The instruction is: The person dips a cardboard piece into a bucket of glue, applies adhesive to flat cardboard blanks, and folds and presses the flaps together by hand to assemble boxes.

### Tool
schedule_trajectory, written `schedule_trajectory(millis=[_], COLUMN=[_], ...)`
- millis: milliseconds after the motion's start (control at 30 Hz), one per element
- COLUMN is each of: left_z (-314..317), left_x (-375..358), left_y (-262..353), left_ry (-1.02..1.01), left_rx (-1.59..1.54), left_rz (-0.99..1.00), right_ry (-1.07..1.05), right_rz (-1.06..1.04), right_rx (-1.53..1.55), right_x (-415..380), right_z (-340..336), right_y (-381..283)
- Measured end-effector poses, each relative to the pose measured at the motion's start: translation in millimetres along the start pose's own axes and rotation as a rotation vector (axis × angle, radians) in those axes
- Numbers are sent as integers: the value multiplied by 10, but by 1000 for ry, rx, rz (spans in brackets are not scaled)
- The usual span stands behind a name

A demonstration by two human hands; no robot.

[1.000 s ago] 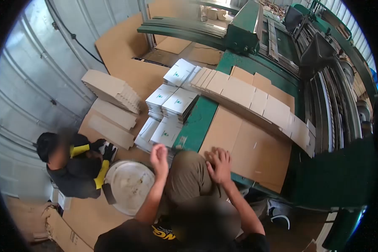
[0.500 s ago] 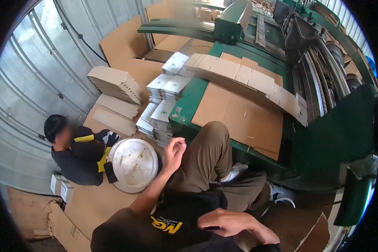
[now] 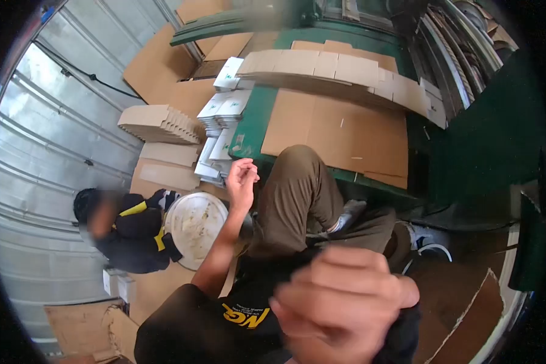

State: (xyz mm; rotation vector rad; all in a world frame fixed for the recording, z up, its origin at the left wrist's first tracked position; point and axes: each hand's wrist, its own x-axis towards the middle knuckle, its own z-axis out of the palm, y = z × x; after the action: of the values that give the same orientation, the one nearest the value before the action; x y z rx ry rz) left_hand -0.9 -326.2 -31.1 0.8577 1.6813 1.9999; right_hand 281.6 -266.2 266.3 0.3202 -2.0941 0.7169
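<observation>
My left hand [image 3: 242, 185] is raised beside my bent left knee, palm side toward the knee. Its fingers are loosely curled with a gap to the thumb, and I see nothing in them. Close to the camera, in front of my black shirt, my right hand [image 3: 343, 297] is large and blurred. Its fingers are bent inward, and whatever they may hold is hidden. A round white lid or tub top [image 3: 195, 227] lies left of my left forearm. Beyond my left hand are stacks of white folded boxes [image 3: 219, 112].
A person in dark clothes [image 3: 133, 233] sits at left by the round lid. Flat cardboard [image 3: 340, 136] and a long row of carton pieces [image 3: 327, 68] lie on the green machine [image 3: 255, 121]. Brown carton blanks [image 3: 158, 124] are stacked near the metal wall [image 3: 60, 145].
My right hand has risen from my lap toward the camera. My left hand has opened slightly, its fingers less tightly curled. The camera view has tilted and shifted.
</observation>
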Motion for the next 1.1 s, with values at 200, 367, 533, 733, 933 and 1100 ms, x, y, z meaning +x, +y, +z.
schedule_trajectory(millis=[200,367,533,733,933,1100], left_z=[252,391,388,66,-72,-69], left_x=[1179,2492,3332,4032,4157,4196], left_y=[-36,-406,-960,-1415,-1110,-1028], left_ry=[-50,37,137,286,112,72], left_rx=[-70,-211,-95,411,482,566], left_rz=[-115,-377,-452,-196,-354,-305], right_ry=[-30,-89,-86,-128,-143,-150], right_rz=[264,585,574,560,564,581], right_rx=[141,42,-54,-60,-19,15], right_x=[-594,-1483,-1780,-1808,-1792,-1775], right_z=[613,1600,2031,2041,2036,2004], right_y=[711,914,1022,1090,1125,1137])
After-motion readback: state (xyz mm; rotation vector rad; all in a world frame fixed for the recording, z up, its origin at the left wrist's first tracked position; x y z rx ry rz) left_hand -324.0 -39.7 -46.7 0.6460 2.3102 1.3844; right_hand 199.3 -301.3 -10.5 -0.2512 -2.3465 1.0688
